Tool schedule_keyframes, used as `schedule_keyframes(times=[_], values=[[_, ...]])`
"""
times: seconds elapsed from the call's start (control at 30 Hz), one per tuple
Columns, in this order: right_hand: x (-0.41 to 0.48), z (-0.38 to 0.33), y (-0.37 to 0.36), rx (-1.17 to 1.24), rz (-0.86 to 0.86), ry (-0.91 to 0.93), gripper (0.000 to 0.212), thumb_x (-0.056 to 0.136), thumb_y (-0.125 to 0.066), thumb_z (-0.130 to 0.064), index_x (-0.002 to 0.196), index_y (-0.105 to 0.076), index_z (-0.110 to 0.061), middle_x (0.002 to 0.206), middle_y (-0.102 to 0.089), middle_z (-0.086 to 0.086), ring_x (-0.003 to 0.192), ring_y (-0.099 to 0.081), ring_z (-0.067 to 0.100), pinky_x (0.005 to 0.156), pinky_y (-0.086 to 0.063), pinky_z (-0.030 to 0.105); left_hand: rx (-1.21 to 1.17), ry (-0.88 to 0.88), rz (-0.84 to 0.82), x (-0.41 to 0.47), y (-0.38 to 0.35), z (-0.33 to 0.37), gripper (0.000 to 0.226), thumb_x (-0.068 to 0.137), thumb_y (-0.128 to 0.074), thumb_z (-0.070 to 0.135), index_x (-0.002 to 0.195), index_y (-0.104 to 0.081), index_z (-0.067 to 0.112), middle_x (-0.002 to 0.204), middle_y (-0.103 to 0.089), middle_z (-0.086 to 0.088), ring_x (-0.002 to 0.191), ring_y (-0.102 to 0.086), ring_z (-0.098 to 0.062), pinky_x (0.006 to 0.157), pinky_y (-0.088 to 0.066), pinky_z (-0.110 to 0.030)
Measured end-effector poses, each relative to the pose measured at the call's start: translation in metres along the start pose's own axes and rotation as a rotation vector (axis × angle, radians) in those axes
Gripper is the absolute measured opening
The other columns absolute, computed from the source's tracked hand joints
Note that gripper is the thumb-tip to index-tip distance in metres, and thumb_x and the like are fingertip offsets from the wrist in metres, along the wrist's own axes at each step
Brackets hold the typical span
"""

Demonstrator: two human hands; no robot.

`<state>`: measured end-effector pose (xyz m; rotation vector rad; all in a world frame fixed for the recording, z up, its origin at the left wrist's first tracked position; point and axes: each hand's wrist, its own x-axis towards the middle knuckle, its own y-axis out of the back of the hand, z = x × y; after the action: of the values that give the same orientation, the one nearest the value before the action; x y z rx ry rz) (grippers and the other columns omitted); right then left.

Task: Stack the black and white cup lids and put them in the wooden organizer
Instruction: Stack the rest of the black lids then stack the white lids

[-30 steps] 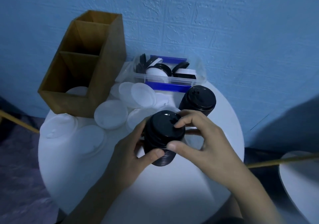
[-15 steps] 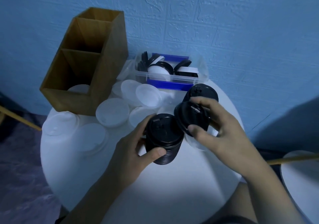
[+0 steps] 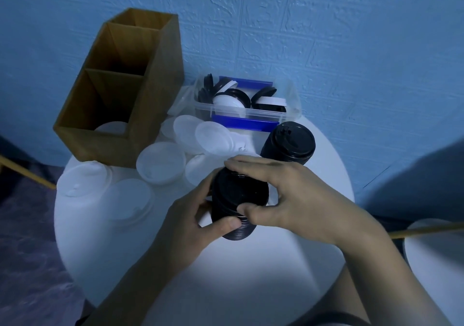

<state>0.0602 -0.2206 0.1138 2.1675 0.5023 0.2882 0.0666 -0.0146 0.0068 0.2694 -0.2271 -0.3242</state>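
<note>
My left hand (image 3: 200, 215) grips the side of a stack of black lids (image 3: 234, 205) standing on the round white table (image 3: 226, 288). My right hand (image 3: 281, 197) lies over the stack's top, fingers and thumb pinching the top black lid. A second stack of black lids (image 3: 291, 143) stands behind, to the right. Several loose white lids (image 3: 160, 166) lie spread across the table's left and middle. The wooden organizer (image 3: 118, 94) stands at the back left with a white lid (image 3: 110, 127) in its front compartment.
A clear plastic box (image 3: 248, 111) with blue clips at the back holds more black and white lids. The blue wall is right behind it. Another white table edge (image 3: 437, 263) and a wooden bar (image 3: 426, 230) show at the right.
My right hand carried a black lid from the right side onto the top of the stack held by my left hand. The camera view tilted slightly.
</note>
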Motion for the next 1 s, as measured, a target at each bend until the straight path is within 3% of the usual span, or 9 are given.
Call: schedule_keyframes(times=[0.1, 0.4, 0.5, 0.67, 0.8, 1.0], values=[[0.001, 0.004, 0.000, 0.021, -0.001, 0.003, 0.063, 0.084, -0.073, -0.035, 0.144, -0.054, -0.031, 0.139, -0.051, -0.032, 0.131, -0.048, -0.004, 0.108, -0.043, 0.028, 0.002, -0.017, -0.002, 0.000, 0.000, 0.002, 0.069, 0.075, -0.075, 0.037, 0.134, -0.048, 0.060, 0.124, -0.070, 0.008, 0.118, -0.066, -0.020, 0.101, -0.052, -0.049], [-0.011, 0.017, -0.021, 0.060, 0.127, 0.004, 0.062, 0.087, -0.065, -0.055, 0.144, -0.049, -0.036, 0.138, -0.046, -0.034, 0.132, -0.044, -0.008, 0.106, -0.035, 0.013, 0.014, 0.004, 0.007, -0.001, -0.001, 0.000, 0.074, 0.071, -0.077, 0.039, 0.139, -0.049, 0.049, 0.124, -0.070, 0.009, 0.116, -0.067, -0.018, 0.098, -0.055, -0.048], [-0.015, 0.022, -0.028, 0.133, 0.176, -0.016, 0.062, 0.084, -0.065, -0.059, 0.141, -0.048, -0.041, 0.138, -0.050, -0.032, 0.132, -0.048, -0.003, 0.107, -0.040, 0.020, 0.037, -0.012, 0.022, -0.002, -0.001, -0.001, 0.077, 0.071, -0.076, 0.041, 0.142, -0.047, 0.046, 0.127, -0.068, 0.012, 0.117, -0.067, -0.016, 0.098, -0.055, -0.046], [-0.016, 0.027, -0.037, 0.347, 0.220, -0.056, 0.068, 0.078, -0.075, -0.055, 0.140, -0.050, -0.041, 0.132, -0.062, -0.022, 0.127, -0.057, 0.005, 0.109, -0.046, 0.037, 0.103, -0.061, 0.015, -0.006, -0.003, -0.006, 0.090, 0.082, -0.071, 0.058, 0.155, -0.018, 0.053, 0.142, -0.059, 0.014, 0.127, -0.060, -0.011, 0.101, -0.055, -0.045], [-0.012, 0.028, -0.044, 0.424, 0.257, -0.028, 0.061, 0.082, -0.076, -0.047, 0.137, -0.052, -0.037, 0.131, -0.063, -0.018, 0.128, -0.058, 0.011, 0.109, -0.046, 0.041, 0.045, -0.051, 0.044, -0.002, 0.002, -0.004, 0.079, 0.082, -0.059, 0.075, 0.151, -0.034, 0.045, 0.143, -0.058, 0.014, 0.129, -0.058, -0.014, 0.101, -0.052, -0.051], [-0.010, 0.034, -0.041, 0.396, 0.208, -0.017, 0.060, 0.084, -0.071, -0.055, 0.138, -0.050, -0.040, 0.132, -0.062, -0.019, 0.128, -0.058, 0.010, 0.107, -0.047, 0.041, 0.001, -0.050, 0.044, 0.002, 0.001, -0.004, 0.065, 0.083, -0.067, 0.049, 0.144, -0.045, 0.042, 0.139, -0.061, 0.008, 0.128, -0.059, -0.022, 0.102, -0.050, -0.054]])
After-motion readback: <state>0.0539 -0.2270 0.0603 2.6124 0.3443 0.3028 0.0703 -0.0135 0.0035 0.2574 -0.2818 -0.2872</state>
